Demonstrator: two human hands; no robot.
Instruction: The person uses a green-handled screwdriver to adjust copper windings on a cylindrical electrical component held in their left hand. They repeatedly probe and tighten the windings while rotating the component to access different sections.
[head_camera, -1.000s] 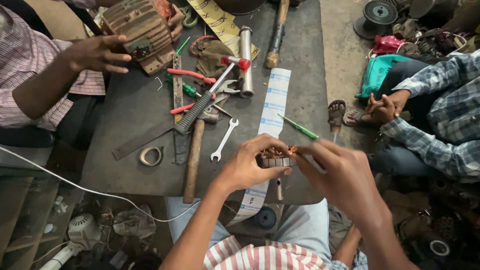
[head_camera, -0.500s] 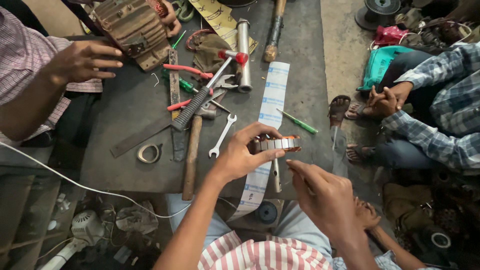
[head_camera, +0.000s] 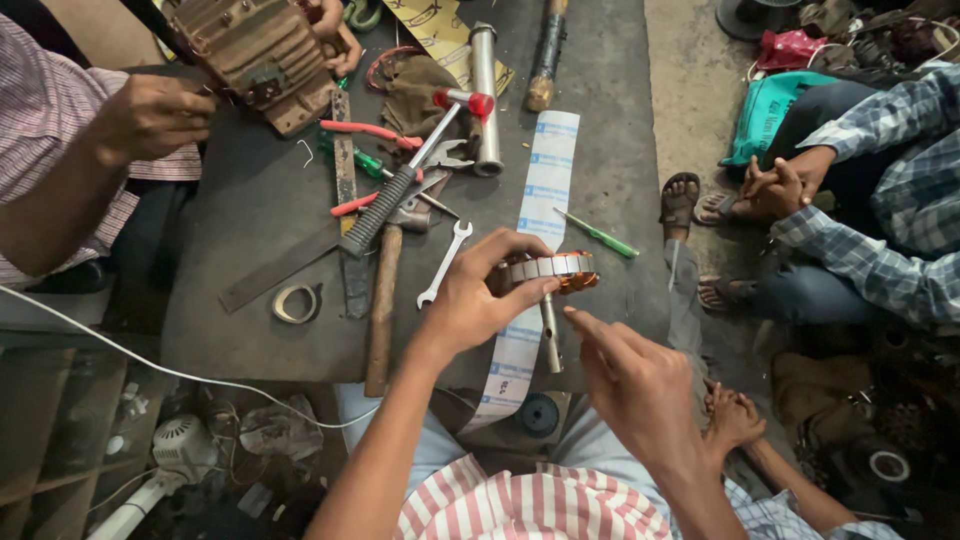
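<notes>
Copper-wound rotor (head_camera: 552, 270) pinched in left hand (head_camera: 478, 300); right hand (head_camera: 630, 375) empty, finger extended toward its shaft (head_camera: 549, 335); winding work unfinished.

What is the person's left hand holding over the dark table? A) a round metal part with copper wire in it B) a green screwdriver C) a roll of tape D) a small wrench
A: the left hand grips a round metal part with copper wire, while the small wrench, roll of tape and green screwdriver lie untouched on the table.
</notes>
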